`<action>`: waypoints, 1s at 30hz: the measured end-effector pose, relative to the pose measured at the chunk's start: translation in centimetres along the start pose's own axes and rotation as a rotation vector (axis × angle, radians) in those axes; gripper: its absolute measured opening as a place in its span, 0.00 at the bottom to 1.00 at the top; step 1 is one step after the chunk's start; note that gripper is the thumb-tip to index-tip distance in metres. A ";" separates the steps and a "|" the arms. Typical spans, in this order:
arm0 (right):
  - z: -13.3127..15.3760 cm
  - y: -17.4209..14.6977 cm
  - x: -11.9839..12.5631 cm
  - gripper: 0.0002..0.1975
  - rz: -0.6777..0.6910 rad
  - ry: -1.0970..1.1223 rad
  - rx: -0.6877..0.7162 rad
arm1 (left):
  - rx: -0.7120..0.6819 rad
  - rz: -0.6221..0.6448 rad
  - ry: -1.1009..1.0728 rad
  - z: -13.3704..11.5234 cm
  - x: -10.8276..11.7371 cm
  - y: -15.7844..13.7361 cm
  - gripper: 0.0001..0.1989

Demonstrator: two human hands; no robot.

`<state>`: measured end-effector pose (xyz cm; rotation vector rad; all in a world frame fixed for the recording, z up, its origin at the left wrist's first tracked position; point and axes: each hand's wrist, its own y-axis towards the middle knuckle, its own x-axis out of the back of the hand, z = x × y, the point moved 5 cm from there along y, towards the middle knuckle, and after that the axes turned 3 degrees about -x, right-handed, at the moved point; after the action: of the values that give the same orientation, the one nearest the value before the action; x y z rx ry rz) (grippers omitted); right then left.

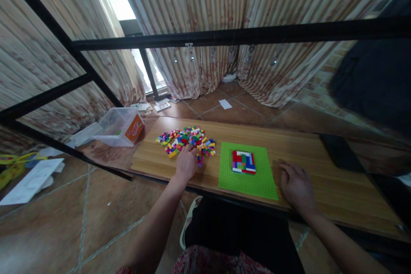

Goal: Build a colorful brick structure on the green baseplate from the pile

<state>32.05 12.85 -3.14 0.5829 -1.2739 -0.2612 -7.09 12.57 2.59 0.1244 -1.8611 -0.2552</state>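
Note:
A heap of small coloured toy bricks (184, 138) is spread over the left part of the wooden board. My left hand (187, 162) reaches into its near edge, fingers bent downward. The fingertips are partly hidden among the bricks, and anything between them is too small to make out. To the right lies a green studded baseplate (250, 186). On it sits a flat square of joined bricks (244, 162) in red, blue, white, green and other colours. My right hand (297, 186) rests on the board beside the baseplate's right edge, fingers loosely bent and apart, holding nothing visible.
The wooden board (330, 184) stretches across in front of me, with a dark flat object (342, 152) at its right. A clear plastic box (117, 126) with an orange label stands at the left end. A black metal bar (224, 37) crosses beyond the board, before curtains.

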 end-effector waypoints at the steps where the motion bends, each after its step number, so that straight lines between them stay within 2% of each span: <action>1: 0.0 0.0 0.0 0.14 0.001 0.004 -0.002 | -0.007 -0.002 0.002 0.0 0.0 0.0 0.11; 6: 0.5 0.2 0.3 0.14 -0.002 0.027 -0.020 | -0.020 -0.077 -0.076 -0.2 0.6 0.1 0.07; 11: 0.9 0.4 0.6 0.14 -0.010 0.058 -0.042 | -0.068 -0.145 -0.337 -3.5 1.0 1.0 0.07; 15: 1.1 0.6 0.8 0.14 0.000 0.072 -0.058 | -0.102 -0.090 -0.546 -7.4 -0.8 2.5 0.07; 19: 1.3 0.6 1.0 0.14 0.011 0.078 -0.076 | -0.040 -0.029 -0.699 -9.8 -3.4 3.8 0.07; 23: 1.2 0.6 1.0 0.14 0.014 0.070 -0.097 | 0.053 0.035 -0.750 -10.3 -5.2 4.3 0.07; 30: 1.1 0.6 0.8 0.14 0.029 0.081 -0.110 | 0.081 0.127 -0.758 -10.3 -6.6 4.9 0.06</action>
<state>31.19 12.70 -2.00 0.4759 -1.1813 -0.2795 4.90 17.53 0.57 -0.0468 -2.6226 -0.1440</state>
